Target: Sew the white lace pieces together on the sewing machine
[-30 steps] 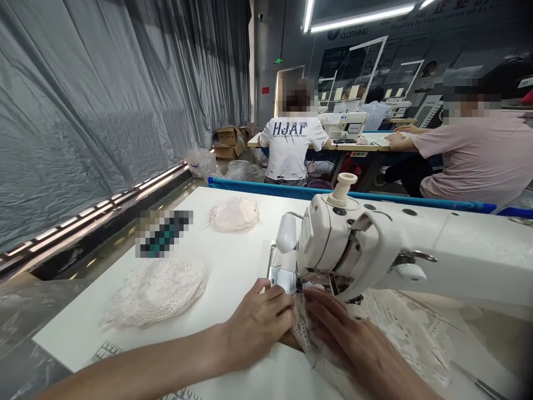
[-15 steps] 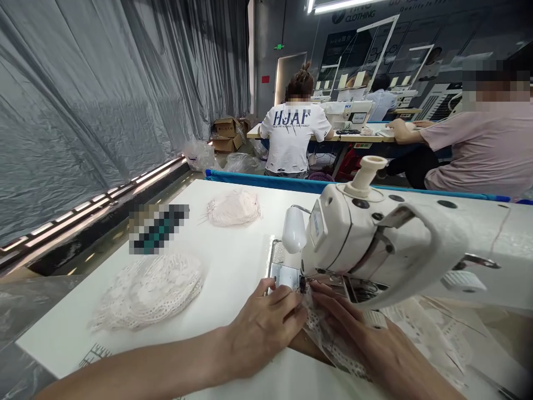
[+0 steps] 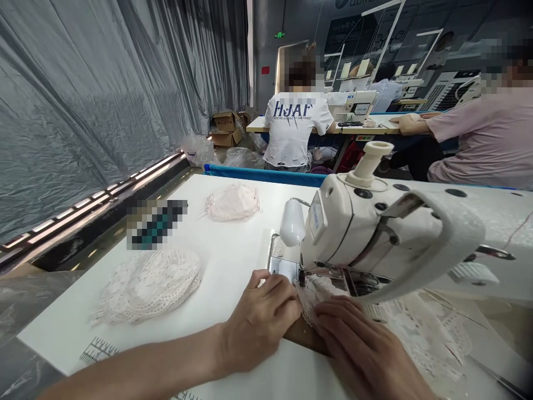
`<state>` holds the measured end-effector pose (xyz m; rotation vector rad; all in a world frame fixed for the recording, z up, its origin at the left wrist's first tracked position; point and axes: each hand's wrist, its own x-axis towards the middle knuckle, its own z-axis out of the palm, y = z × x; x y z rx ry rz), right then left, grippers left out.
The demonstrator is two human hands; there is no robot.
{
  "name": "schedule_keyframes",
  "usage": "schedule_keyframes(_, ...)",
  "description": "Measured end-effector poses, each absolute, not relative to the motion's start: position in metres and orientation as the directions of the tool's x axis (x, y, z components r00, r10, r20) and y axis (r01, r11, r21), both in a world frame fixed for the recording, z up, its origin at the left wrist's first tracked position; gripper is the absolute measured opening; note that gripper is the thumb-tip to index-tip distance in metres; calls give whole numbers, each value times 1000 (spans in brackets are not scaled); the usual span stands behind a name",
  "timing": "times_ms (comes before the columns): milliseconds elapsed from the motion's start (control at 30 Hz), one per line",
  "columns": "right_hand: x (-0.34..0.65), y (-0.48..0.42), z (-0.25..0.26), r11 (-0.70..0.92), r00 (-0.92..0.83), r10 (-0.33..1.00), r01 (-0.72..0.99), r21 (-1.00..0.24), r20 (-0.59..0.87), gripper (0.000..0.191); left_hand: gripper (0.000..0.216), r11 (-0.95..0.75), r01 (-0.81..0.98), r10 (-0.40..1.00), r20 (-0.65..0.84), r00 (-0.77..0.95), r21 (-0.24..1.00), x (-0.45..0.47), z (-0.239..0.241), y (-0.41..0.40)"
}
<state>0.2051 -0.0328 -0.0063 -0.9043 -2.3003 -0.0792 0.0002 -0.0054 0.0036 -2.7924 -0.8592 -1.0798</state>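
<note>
A piece of white lace fabric (image 3: 311, 300) lies under the head of the white sewing machine (image 3: 339, 222), by its needle area. My left hand (image 3: 262, 314) rests left of the needle, its fingers curled and pinching the edge of the lace close to the metal plate (image 3: 283, 268). On the right side of the lace, my right hand (image 3: 360, 339) lies flat, fingers stretched out and pressing on the fabric. Part of the lace is hidden beneath that hand and the machine head.
Stacked lace pieces (image 3: 162, 280) lie on the white table at left, with a pale pink fabric pile (image 3: 233, 203) behind them. More lace (image 3: 433, 328) is right of the machine, near a thin metal tool (image 3: 499, 378). Two co-workers (image 3: 293, 130) sit ahead.
My right hand has slid back toward me and flattened on the lace, uncovering more fabric beside the needle. My left hand stays near the plate, its fingers more tightly curled.
</note>
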Motion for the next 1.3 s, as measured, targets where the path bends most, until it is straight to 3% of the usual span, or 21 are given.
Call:
schedule_keyframes(200,210,-32,-8,739,-550,603,658,-145,578,22,30,-862,502,453,554,698,72,0,1,-4)
schedule_keyframes(400,218,-37,-23,713,-542,664,666,-219,515,29,17,-867,497,420,563,712,19,1,-1,-3)
schedule_keyframes(600,221,-41,-16,803,-714,538,596,-16,449,30,16,-865,502,400,562,724,-30,-1,4,-6)
schedule_keyframes(733,212,-42,-13,823,-736,504,568,8,453,26,21,-888,454,349,538,767,-70,-2,5,-2)
schedule_keyframes(1000,198,-39,1,803,-635,532,588,-96,561,30,24,-929,364,275,543,793,-61,-6,-4,5)
schedule_keyframes(1167,201,-36,7,788,-647,598,583,-198,473,36,20,-936,348,271,526,806,-51,-8,-3,5)
schedule_keyframes(1300,204,-37,3,781,-645,602,599,-178,471,41,19,-936,348,275,518,810,-47,-9,-2,5)
